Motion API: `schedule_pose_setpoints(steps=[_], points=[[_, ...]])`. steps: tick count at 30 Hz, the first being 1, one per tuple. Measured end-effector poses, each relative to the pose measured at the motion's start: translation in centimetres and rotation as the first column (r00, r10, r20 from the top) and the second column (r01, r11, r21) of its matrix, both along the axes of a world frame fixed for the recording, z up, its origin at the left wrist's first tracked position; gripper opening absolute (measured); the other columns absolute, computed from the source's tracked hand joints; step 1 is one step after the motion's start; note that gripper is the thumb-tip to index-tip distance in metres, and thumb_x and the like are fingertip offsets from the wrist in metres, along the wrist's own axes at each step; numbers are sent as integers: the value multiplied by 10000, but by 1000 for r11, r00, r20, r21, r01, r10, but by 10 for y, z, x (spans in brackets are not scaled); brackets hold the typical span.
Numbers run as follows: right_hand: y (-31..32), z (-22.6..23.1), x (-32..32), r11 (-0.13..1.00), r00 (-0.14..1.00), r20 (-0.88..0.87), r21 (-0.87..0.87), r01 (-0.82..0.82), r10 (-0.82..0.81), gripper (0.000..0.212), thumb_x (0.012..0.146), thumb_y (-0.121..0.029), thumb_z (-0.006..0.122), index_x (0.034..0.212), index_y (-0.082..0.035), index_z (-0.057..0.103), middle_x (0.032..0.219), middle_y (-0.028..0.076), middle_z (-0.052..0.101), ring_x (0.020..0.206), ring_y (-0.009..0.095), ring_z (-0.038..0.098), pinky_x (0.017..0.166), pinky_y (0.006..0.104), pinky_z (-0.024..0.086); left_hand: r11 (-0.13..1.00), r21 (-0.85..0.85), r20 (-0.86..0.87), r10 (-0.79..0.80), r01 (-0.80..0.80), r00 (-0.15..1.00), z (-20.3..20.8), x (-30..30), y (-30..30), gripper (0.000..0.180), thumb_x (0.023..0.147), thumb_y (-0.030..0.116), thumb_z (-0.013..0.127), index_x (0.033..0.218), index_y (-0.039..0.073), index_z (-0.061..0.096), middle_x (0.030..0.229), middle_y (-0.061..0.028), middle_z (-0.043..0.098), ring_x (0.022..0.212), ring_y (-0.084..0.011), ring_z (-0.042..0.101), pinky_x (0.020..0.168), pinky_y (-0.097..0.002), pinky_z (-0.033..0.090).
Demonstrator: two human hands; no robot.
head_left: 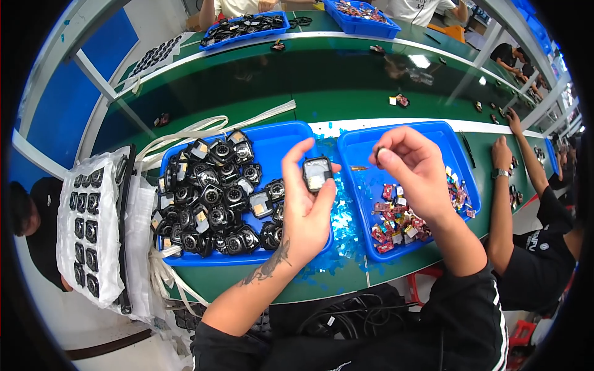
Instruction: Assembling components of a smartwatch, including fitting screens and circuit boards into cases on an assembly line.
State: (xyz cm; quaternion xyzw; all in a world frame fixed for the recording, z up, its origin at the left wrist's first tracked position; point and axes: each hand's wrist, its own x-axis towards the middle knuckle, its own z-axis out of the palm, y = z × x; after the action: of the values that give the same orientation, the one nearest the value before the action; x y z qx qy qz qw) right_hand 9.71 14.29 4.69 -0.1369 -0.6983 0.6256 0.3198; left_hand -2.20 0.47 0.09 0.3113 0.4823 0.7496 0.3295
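My left hand (pixel 303 216) is closed round a black smartwatch case (pixel 318 173), its open inner side facing up. It is held over the gap between two blue trays. My right hand (pixel 417 167) pinches a small dark part (pixel 378 156) between thumb and fingertips, too small to name. A thin orange strip (pixel 359 168) shows beside those fingertips; whether it joins the part I cannot tell. Under my left hand, the left blue tray (pixel 303 131) holds many black watch cases (pixel 210 198). Below my right hand, the right blue tray (pixel 455 133) contains small red circuit boards (pixel 396 219).
Blue film scraps (pixel 343 216) litter the green bench between the trays. White strips (pixel 198 130) lie at the left, beside a stack of white trays (pixel 90 229) with watch cases. A conveyor (pixel 334 74) runs behind. A co-worker's arm (pixel 501 204) reaches in at right.
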Motion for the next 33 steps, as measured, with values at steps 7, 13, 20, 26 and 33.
schedule_pose_setpoints(steps=[7,13,20,26,33], points=[[-9,0,22,945,962,272,310,-107,20,80,855,-39,646,929,-12,657,1032,103,646,984,191,617,839,320,487,990,-141,-390,-51,-5,919,-4,-18,1,258,905,-43,574,1160,-25,602,1007,-59,590,808,-65,554,688,-200,456],[-18,-7,17,957,937,338,233,-175,89,75,897,-43,636,953,7,634,969,94,667,920,195,657,834,316,518,958,-286,-167,-67,17,984,15,-4,-7,432,859,-43,666,1274,-20,546,944,-78,635,809,-89,622,683,-215,510],[-31,-28,9,940,991,0,-317,-124,130,108,947,-39,592,1028,32,591,983,68,655,920,107,641,830,261,536,991,46,-161,-118,127,980,-1,2,-3,411,891,-75,613,1293,-83,530,1218,-153,571,1061,-199,614,894,-319,554],[-30,-21,14,938,974,80,296,179,-211,88,841,-5,676,926,-25,685,934,98,664,941,205,622,872,336,504,991,27,125,-136,133,983,2,4,0,319,987,48,518,1278,-81,542,1186,-142,641,1051,-186,638,918,-339,557],[-34,1,17,651,952,-29,723,231,-305,182,734,-12,748,905,-61,707,819,61,677,800,245,604,741,357,436,989,80,194,-137,124,971,-4,7,-2,330,967,9,537,1288,-65,535,1208,-145,627,1056,-192,639,920,-346,560]])
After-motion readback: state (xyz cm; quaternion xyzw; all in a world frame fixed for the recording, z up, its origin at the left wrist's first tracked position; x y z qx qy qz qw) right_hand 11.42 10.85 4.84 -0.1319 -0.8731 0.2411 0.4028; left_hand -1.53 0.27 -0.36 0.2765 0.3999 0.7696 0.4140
